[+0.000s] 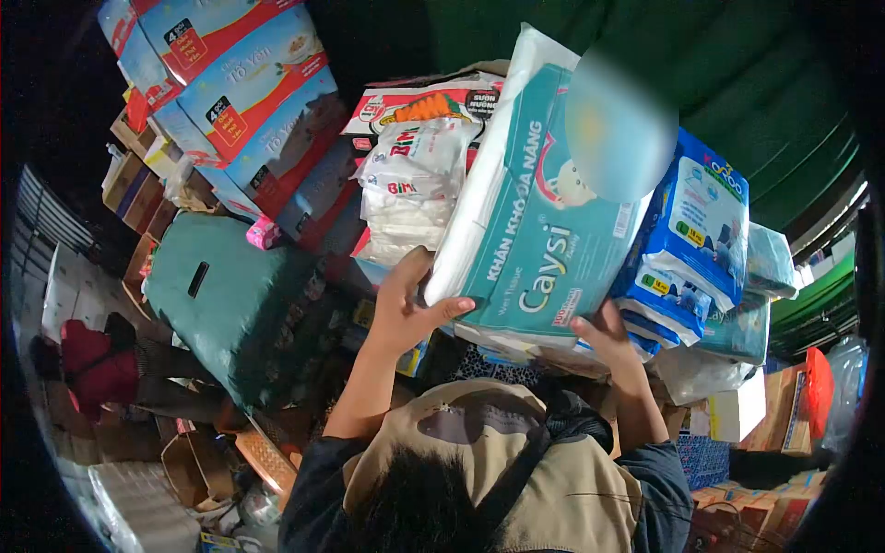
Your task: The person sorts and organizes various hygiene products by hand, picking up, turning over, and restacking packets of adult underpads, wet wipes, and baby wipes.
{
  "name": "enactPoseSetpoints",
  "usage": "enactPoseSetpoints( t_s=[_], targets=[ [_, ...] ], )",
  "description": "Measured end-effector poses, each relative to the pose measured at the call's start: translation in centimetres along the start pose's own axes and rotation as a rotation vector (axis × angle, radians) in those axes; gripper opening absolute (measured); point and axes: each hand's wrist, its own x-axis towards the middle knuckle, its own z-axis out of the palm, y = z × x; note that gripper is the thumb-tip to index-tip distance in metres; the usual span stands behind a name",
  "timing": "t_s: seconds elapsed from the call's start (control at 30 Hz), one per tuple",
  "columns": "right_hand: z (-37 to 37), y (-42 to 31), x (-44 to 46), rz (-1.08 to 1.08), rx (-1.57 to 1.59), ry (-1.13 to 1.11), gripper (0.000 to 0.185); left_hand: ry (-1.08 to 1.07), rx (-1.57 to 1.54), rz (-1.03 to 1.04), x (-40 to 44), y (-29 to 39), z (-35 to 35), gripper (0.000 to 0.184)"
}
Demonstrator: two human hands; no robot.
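A large teal and white pack of Caysi dry wipes (544, 244) is tilted up in front of my chest, held between both hands. My left hand (410, 309) grips its lower left corner, thumb on the printed front. At the lower right edge, my right hand (607, 334) has its thumb on the front, with the other fingers hidden behind the pack. A blurred patch covers the pack's upper right. Just left of it lie white plastic packs marked BIM (410, 189). Blue diaper packs (696, 221) are stacked close on the right.
Stacked blue and red cartons (249, 92) rise at upper left, above a bulging green sack (217, 286). A carton with a carrot picture (424, 106) stands behind the white packs. More teal packs (742, 327), a red item (817, 392) and cardboard boxes are on the right.
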Motion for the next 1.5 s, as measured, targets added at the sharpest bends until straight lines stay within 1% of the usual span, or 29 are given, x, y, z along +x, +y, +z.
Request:
enactPoseSetpoints(
  t_s=[0.03, 0.1, 0.13, 0.17, 0.23, 0.3, 0.43, 0.5, 0.53, 0.63, 0.7, 0.77, 0.83, 0.97, 1.03, 1.07, 1.13, 1.17, 1.23, 1.27, 1.3, 1.37, 1.4, 1.43, 1.47, 1.5],
  targets=[
    [0.1, -0.6, -0.3, -0.005, -0.002, 0.005, 0.066, -0.004, -0.035, -0.004, 0.1, 0.2, 0.1, 0.053],
    [0.3, -2.1, -1.0, 0.011, -0.110, 0.088, 0.067, -0.015, -0.073, -0.001, 0.3, 0.4, 0.1, 0.056],
    [0.6, -4.3, -0.8, 0.087, -0.135, 0.023, 0.067, -0.024, -0.047, 0.056, 0.4, 0.5, 0.1, 0.052],
    [0.7, -4.8, -0.9, 0.082, -0.137, 0.029, 0.067, -0.032, -0.021, 0.111, 0.6, 0.7, 0.0, 0.048],
    [0.8, -5.3, -1.0, -0.126, -0.196, 0.023, 0.069, -0.030, -0.022, 0.114, 0.7, 1.6, 0.2, 0.047],
    [0.8, -6.4, -1.4, -0.133, -0.229, 0.048, 0.069, -0.037, -0.030, 0.117, 0.9, 1.7, 0.4, 0.045],
    [0.6, -8.5, -2.9, -0.178, -0.273, 0.129, 0.070, -0.063, -0.029, 0.188, 1.5, 1.9, 1.5, 0.043],
    [0.5, -9.6, -3.5, -0.181, -0.226, 0.163, 0.070, -0.079, -0.161, 0.136, 1.9, 2.3, 2.6, 0.043],
    [0.3, -10.0, -3.9, -0.183, -0.174, 0.180, 0.071, -0.100, -0.166, 0.141, 2.1, 1.8, 3.0, 0.044],
    [-0.8, -10.5, -5.3, -0.221, -0.207, 0.246, 0.070, -0.114, -0.198, 0.153, 2.6, 2.4, 5.1, 0.045],
    [-2.1, -10.8, -6.4, -0.206, -0.229, 0.255, 0.071, -0.153, -0.204, 0.170, 2.9, 2.7, 6.4, 0.047],
    [-3.3, -11.1, -7.5, -0.192, -0.248, 0.267, 0.072, -0.169, -0.264, 0.098, 2.9, 3.4, 8.0, 0.048],
    [-4.6, -11.9, -8.4, -0.241, -0.314, 0.242, 0.072, -0.201, -0.232, 0.140, 3.2, 3.0, 9.4, 0.047],
    [-7.2, -12.1, -10.8, -0.274, -0.289, 0.302, 0.071, -0.192, -0.315, 0.072, 3.0, 4.3, 13.3, 0.049],
    [-8.5, -12.0, -12.1, -0.320, -0.228, 0.312, 0.070, -0.240, -0.182, 0.172, 3.2, 4.3, 14.6, 0.052],
    [-9.2, -12.0, -12.8, -0.314, -0.227, 0.321, 0.070, -0.249, -0.185, 0.166, 3.2, 4.5, 15.5, 0.052],
    [-10.8, -12.1, -14.4, -0.281, -0.137, 0.318, 0.067, -0.256, -0.142, 0.242, 3.0, 5.2, 17.3, 0.052],
    [-12.0, -11.7, -15.3, -0.281, -0.135, 0.323, 0.067, -0.261, -0.142, 0.241, 2.9, 5.5, 18.1, 0.052],
    [-14.6, -10.1, -17.1, -0.357, -0.285, 0.325, 0.069, -0.291, -0.040, 0.326, 2.8, 6.3, 19.7, 0.051],
    [-15.1, -9.9, -17.5, -0.411, -0.174, 0.310, 0.074, -0.326, -0.009, 0.344, 2.6, 7.0, 20.5, 0.048],
    [-15.6, -9.7, -18.2, -0.409, -0.175, 0.318, 0.074, -0.332, -0.012, 0.344, 2.6, 7.3, 21.3, 0.048],
    [-16.9, -8.7, -20.7, -0.429, -0.017, 0.428, 0.081, -0.422, 0.089, 0.502, 2.6, 7.7, 23.2, 0.047],
    [-18.2, -6.7, -22.7, -0.481, 0.010, 0.554, 0.082, -0.429, -0.002, 0.484, 2.4, 7.8, 24.6, 0.048],
    [-20.3, -4.3, -24.7, -0.533, 0.034, 0.680, 0.083, -0.437, -0.010, 0.479, 2.3, 7.9, 25.7, 0.048],
    [-22.7, -3.1, -26.4, -0.612, 0.063, 0.574, 0.069, -0.476, 0.040, 0.552, 2.4, 7.8, 26.7, 0.050],
    [-23.2, -3.5, -27.3, -0.612, 0.056, 0.583, 0.069, -0.513, 0.090, 0.629, 2.3, 7.8, 27.8, 0.051]
  ],
)
